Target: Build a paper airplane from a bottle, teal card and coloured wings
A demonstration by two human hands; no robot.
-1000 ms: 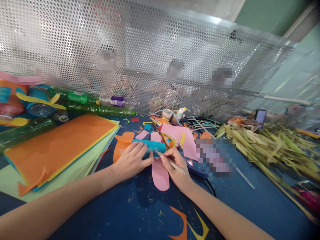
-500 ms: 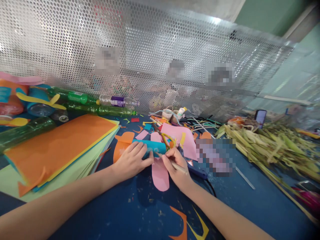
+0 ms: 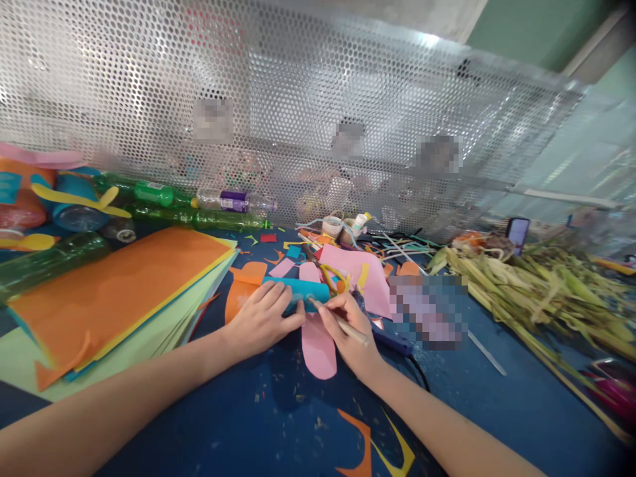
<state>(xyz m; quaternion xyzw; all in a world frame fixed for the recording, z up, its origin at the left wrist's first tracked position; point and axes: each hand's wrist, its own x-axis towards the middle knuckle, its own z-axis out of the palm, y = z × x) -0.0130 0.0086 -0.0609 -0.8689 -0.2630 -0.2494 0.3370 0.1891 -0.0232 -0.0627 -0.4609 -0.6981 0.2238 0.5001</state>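
Note:
A blue and orange paper-wrapped roll [image 3: 318, 289] lies sideways on the table, with faint pale marks on its blue part. A rounded pink paper strip [image 3: 319, 351] sticks out from under it towards me. My left hand [image 3: 265, 315] is closed over the roll, its fingers across the top and its thumb along the near side. Pinched in my right hand [image 3: 350, 331] is a pale pen [image 3: 352, 329], its tip at the blue paper. Yellow-handled scissors [image 3: 332, 273] lie just behind the roll, partly hidden by paper.
Orange, yellow and green paper sheets [image 3: 134, 285] are stacked at left, near plastic bottles [image 3: 233, 201] and a bottle craft [image 3: 79, 199]. Right of my hand lies a blue glue gun [image 3: 392, 341]; corn husks [image 3: 536, 278] are farther right. A perforated metal screen [image 3: 298, 86] rises behind.
The pen tip has shifted slightly up and left on the blue paper, and my right fingers moved a little with it. My left hand stays in place.

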